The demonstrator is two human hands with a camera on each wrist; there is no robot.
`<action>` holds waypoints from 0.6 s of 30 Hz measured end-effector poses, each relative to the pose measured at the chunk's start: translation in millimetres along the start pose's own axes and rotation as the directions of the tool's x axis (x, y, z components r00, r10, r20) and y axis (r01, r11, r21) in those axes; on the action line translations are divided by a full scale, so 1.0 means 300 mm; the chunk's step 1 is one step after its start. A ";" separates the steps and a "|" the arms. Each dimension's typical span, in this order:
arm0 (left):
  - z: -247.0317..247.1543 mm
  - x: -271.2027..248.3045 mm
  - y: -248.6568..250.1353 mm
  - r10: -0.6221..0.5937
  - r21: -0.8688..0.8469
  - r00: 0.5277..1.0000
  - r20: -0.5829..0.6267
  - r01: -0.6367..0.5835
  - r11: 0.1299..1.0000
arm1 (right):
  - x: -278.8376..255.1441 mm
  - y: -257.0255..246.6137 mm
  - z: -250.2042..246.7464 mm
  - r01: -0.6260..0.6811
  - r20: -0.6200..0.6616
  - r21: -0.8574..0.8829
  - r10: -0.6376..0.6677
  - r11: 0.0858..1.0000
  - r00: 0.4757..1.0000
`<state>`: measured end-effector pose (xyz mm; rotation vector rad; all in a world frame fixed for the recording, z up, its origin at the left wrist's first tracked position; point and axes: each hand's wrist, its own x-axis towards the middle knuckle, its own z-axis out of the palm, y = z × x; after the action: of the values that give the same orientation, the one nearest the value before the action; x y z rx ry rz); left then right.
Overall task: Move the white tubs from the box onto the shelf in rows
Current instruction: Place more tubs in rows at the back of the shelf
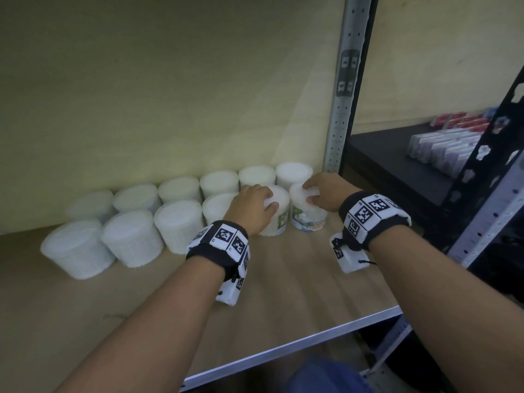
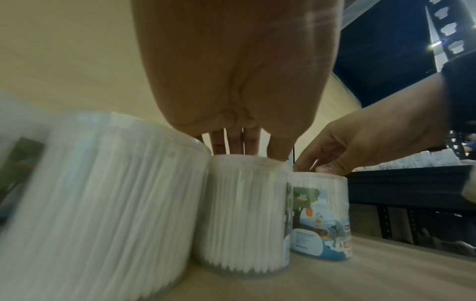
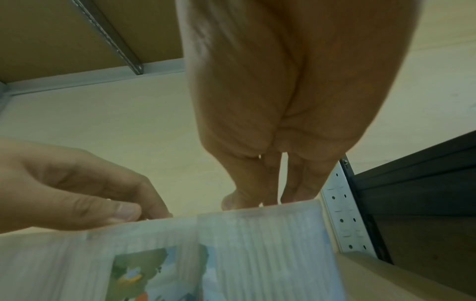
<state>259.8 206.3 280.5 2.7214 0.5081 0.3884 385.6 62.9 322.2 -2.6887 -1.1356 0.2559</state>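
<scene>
Two rows of white tubs stand at the back of the wooden shelf [image 1: 286, 282]; the back row [image 1: 178, 188] runs along the wall and the front row [image 1: 133, 236] sits before it. My left hand [image 1: 256, 207] grips the top of a front-row tub [image 1: 276, 224], fingers curled over its lid [image 2: 242, 220]. Right beside it, my right hand [image 1: 320, 191] holds the lid of the end tub [image 1: 309, 218], which shows a cartoon label [image 2: 319, 220]. Both tubs rest on the board, touching. The box is out of view.
A perforated metal upright [image 1: 340, 109] stands just right of the end tub. The shelf's metal front edge [image 1: 312, 336] runs below my forearms. A dark neighbouring shelf [image 1: 391, 154] at the right carries small packs [image 1: 445, 148]. Bare board lies in front of the rows.
</scene>
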 end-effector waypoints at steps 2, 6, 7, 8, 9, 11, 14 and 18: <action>-0.012 0.003 -0.003 0.007 -0.006 0.999 0.041 -0.007 1.000 | 0.002 0.001 0.001 0.003 0.000 -0.001 -0.003 1.000 1.000; -0.033 0.019 -0.016 0.006 -0.005 0.990 0.141 -0.005 1.000 | 0.002 0.004 0.000 0.006 0.001 -0.006 -0.006 1.000 1.000; -0.036 0.024 -0.018 0.000 0.002 0.986 0.165 0.000 1.000 | 0.002 0.003 -0.001 0.009 0.002 -0.011 -0.009 1.000 1.000; -0.038 0.028 -0.021 -0.004 0.005 0.982 0.188 0.004 1.000 | 0.003 0.003 0.000 0.010 0.003 -0.015 -0.010 1.000 1.000; -0.039 0.031 -0.022 -0.007 0.004 0.978 0.210 0.006 1.000 | 0.002 0.001 0.000 0.011 0.004 -0.017 -0.011 1.000 1.000; -0.045 0.036 -0.022 -0.004 -0.012 0.970 0.243 0.007 1.000 | 0.001 0.002 0.000 0.009 0.002 -0.013 -0.009 1.000 1.000; -0.064 0.048 -0.029 0.016 -0.044 0.959 0.283 -0.003 0.999 | -0.001 0.003 0.002 0.008 -0.003 -0.008 -0.008 1.000 1.000; -0.074 0.055 -0.017 0.038 -0.014 0.983 0.179 -0.036 0.999 | -0.003 0.005 0.000 0.011 0.003 -0.010 -0.011 1.000 1.000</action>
<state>265.9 223.4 301.9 2.7244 0.4048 0.1518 385.9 61.1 321.8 -2.6904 -1.1553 0.2538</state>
